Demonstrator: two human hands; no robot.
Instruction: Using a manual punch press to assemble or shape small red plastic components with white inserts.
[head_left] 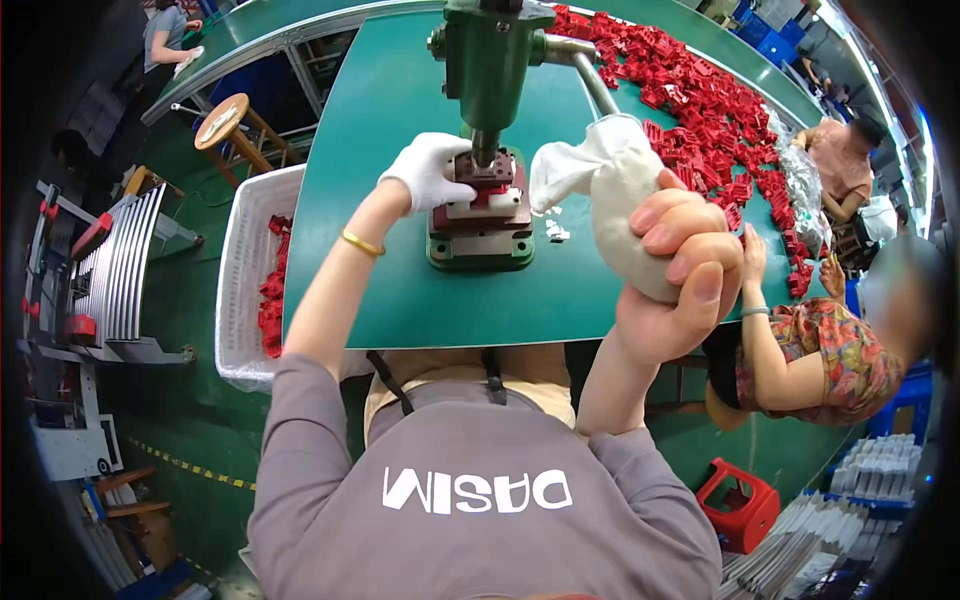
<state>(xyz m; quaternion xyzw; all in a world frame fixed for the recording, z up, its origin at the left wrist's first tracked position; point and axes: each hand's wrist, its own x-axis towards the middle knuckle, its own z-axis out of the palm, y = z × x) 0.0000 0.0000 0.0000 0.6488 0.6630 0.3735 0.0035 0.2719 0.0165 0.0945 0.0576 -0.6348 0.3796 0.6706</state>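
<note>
The red part point(487, 196) sits in the fixture of the green press point(487, 150), at the middle of the green table point(400, 290). Only a sliver of it shows between the dark upper block and the pale plate beneath, so its shape is hard to make out. The press ram comes down right above it, and the top of the press is cut off by the upper edge.

The left hand point(428, 170), in a white glove, rests against the fixture's left side with fingers curled toward the block; whether they pinch anything cannot be told. The right hand point(685, 265), bare, is closed tight around the cloth-wrapped lever handle point(610, 185), whose metal bar runs up to the press head.

A heap of red parts point(710, 120) lies across the table's far right. A white basket point(250, 270) with more red pieces stands beside the left edge
</note>
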